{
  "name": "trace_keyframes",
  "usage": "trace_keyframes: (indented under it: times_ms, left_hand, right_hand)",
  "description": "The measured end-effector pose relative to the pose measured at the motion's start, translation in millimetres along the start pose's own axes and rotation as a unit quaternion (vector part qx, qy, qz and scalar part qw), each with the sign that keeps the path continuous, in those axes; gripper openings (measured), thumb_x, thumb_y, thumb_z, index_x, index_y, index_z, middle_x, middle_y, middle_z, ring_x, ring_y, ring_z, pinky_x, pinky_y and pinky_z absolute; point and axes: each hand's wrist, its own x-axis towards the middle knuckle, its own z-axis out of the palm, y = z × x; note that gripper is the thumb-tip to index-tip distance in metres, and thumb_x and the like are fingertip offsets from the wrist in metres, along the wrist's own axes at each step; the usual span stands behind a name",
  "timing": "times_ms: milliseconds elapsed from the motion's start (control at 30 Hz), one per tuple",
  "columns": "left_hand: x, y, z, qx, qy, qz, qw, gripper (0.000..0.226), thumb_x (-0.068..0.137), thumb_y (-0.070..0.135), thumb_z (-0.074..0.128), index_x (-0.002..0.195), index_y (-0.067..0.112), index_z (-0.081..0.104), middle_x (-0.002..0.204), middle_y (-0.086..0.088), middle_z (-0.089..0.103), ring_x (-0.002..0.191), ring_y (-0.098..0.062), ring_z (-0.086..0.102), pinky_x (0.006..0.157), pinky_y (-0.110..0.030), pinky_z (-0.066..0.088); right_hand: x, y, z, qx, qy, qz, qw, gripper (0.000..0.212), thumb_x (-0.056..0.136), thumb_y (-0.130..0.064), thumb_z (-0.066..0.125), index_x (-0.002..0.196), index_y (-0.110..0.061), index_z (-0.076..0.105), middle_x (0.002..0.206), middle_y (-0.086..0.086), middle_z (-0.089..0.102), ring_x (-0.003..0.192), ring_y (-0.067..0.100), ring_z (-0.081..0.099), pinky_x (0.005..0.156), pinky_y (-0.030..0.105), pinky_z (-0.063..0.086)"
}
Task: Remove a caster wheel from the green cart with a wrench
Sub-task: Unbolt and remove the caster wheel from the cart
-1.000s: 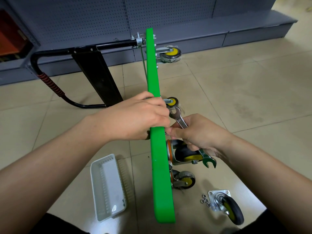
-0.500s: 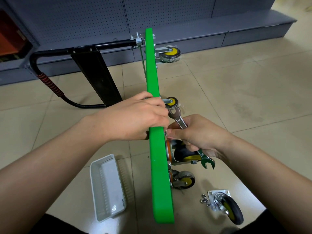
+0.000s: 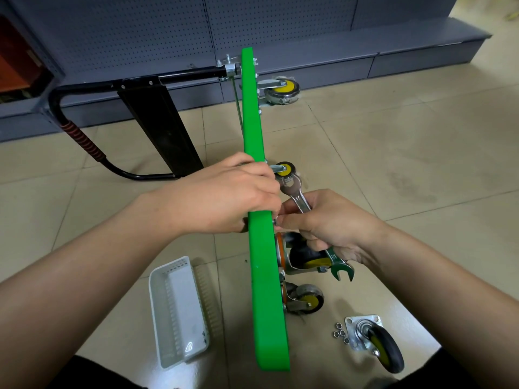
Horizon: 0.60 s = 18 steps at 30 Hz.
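Hands at work on the flat green plastic cart deck (image 3: 264, 276), which is tipped on its side on the beige tiled floor (image 3: 407, 164), its folded black tubular handle (image 3: 84, 127) lying away to the left. Left hand (image 3: 222, 197) is clamped over the top edge of the deck, fingers curled round it. Right hand (image 3: 328, 223) has its fingers wrapped round the shaft of the silver combination wrench with the green grip (image 3: 311, 223), ring end poking up beside the small yellow-hubbed wheel (image 3: 284, 168), open end sticking out below the palm; thumb and forefinger pinch right at the deck's underside, on what I cannot tell. Just under that hand sits the black caster wheel with the yellow hub (image 3: 306, 256), bolted on. Another mounted caster (image 3: 304, 300) sits lower down. A loose black caster on a steel plate (image 3: 376, 343) lies on the floor, small steel nuts (image 3: 340, 334) just beside it. White slotted plastic basket (image 3: 178, 310) rests left of the deck.
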Motion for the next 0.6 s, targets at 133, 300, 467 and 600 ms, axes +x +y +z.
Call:
trace_keyframes:
  times_ms: [133, 300, 467, 600]
  left_hand:
    - [0.0, -0.6, 0.3, 0.000, -0.001, -0.001, 1.000, 0.031, 0.075, 0.031, 0.078, 0.101, 0.038, 0.062, 0.104, 0.019, 0.058, 0.123, -0.010, 0.048, 0.108, -0.036, 0.034]
    - [0.0, -0.6, 0.4, -0.002, 0.002, 0.000, 1.000, 0.030, 0.075, 0.032, 0.077, 0.101, 0.038, 0.063, 0.104, 0.019, 0.059, 0.123, -0.010, 0.048, 0.108, -0.037, 0.035]
    - [0.0, -0.4, 1.7, 0.002, 0.004, -0.004, 1.000, 0.030, 0.074, 0.030, 0.078, 0.100, 0.038, 0.063, 0.105, 0.020, 0.060, 0.123, -0.009, 0.047, 0.108, -0.035, 0.033]
    - [0.0, -0.8, 1.3, 0.003, -0.005, -0.007, 1.000, 0.032, 0.076, 0.031, 0.077, 0.104, 0.039, 0.064, 0.110, 0.022, 0.060, 0.125, -0.008, 0.046, 0.109, -0.036, 0.034]
  right_hand:
    - [1.4, 1.7, -1.2, 0.001, 0.004, -0.005, 1.000, 0.011, 0.088, 0.003, 0.069, 0.090, -0.007, 0.071, 0.048, 0.001, 0.047, 0.039, 0.012, 0.020, 0.040, 0.020, 0.013]
    - [2.5, 3.3, -1.0, -0.002, 0.014, -0.003, 1.000, 0.012, 0.088, 0.001, 0.071, 0.100, 0.001, 0.070, 0.075, 0.019, 0.052, 0.038, 0.011, 0.023, 0.038, 0.018, 0.015]
    - [1.8, 2.2, -2.2, -0.005, 0.010, 0.002, 1.000, 0.008, 0.091, -0.008, 0.073, 0.094, -0.002, 0.069, 0.064, 0.011, 0.055, 0.038, 0.009, 0.023, 0.037, 0.017, 0.016]
    - [-0.3, 1.9, 0.0, -0.031, 0.029, -0.007, 0.999, 0.033, 0.093, -0.020, 0.073, 0.100, 0.011, 0.066, 0.059, 0.009, 0.051, 0.039, 0.011, 0.021, 0.038, 0.018, 0.015]
